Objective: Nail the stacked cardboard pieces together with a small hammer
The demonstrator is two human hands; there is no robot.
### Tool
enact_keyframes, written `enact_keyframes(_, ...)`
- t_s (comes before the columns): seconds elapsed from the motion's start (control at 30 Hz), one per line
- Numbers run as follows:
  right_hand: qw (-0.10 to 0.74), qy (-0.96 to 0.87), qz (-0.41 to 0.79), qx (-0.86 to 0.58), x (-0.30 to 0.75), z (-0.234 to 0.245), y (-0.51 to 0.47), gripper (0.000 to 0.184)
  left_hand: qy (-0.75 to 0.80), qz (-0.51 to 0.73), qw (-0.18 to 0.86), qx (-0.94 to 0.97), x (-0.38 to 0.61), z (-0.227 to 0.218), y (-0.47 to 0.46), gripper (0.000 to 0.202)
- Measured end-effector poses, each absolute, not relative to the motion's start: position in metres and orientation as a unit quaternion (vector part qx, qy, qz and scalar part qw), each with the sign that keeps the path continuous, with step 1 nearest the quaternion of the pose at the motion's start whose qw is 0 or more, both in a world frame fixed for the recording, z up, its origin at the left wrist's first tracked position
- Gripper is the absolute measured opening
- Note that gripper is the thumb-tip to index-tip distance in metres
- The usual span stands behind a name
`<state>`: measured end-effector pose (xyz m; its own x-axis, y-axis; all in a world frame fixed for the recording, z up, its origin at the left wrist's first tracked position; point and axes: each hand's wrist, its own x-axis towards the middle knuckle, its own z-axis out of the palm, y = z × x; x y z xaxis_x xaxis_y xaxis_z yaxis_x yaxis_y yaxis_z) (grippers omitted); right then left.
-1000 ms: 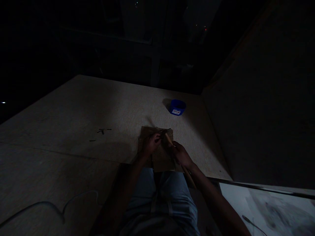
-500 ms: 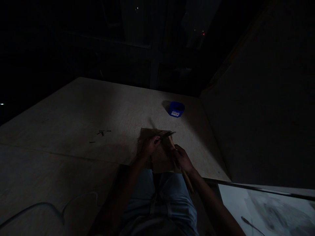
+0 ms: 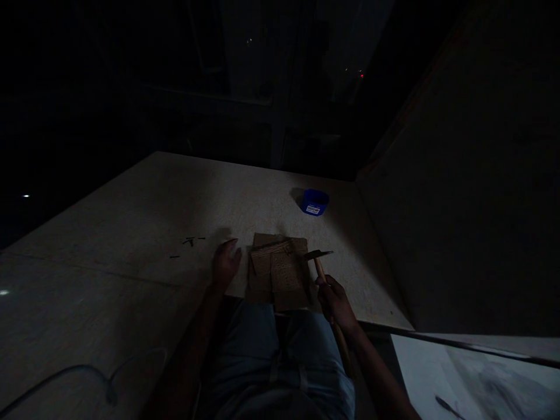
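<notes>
My right hand [image 3: 335, 298] is wrapped round the wooden handle of a hammer [image 3: 320, 265], whose dark head points up and away from me. To the left, my left hand [image 3: 226, 261] is empty, its fingers apart just over the table. Between my hands, at the table's front edge, lie layered pieces of brown cardboard [image 3: 289, 271]. Several dark nails [image 3: 190, 241] are scattered on the table, left of my left hand. The light is dim, so fine detail on the cardboard is hard to make out.
A blue plastic container [image 3: 315, 202] with a white label stands on the pale table [image 3: 245, 192] beyond the cardboard. An upright panel [image 3: 464, 233] borders the right side. A grey cable [image 3: 79, 368] lies at lower left. A white surface [image 3: 420, 367] shows at lower right.
My left hand has come off the hammer head and moved left, opening beside the cardboard. The hammer has shifted right in my right hand, away from over the cardboard.
</notes>
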<state>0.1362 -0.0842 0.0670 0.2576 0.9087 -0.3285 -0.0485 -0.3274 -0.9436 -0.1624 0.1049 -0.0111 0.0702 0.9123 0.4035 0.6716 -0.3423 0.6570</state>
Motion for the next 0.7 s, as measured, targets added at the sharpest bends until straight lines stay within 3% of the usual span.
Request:
enact_keyframes(0.2,0.477,-0.317,0.505,-0.646,0.136,0.059,-0.100,0.050,0.740,0.226,0.035,0.633,-0.289,-0.018,0.114,0.046)
enact_keyframes(0.33,0.477,-0.314,0.497,-0.653,0.134,0.054,-0.103,0.052,0.757,0.152,0.049,0.634,-0.322,-0.014,0.115,0.046)
enact_keyframes(0.7,0.465,-0.305,0.502,-0.662,0.127,0.054,-0.107,0.057,0.799,0.107,0.071,0.588,-0.340,0.007,0.108,0.038)
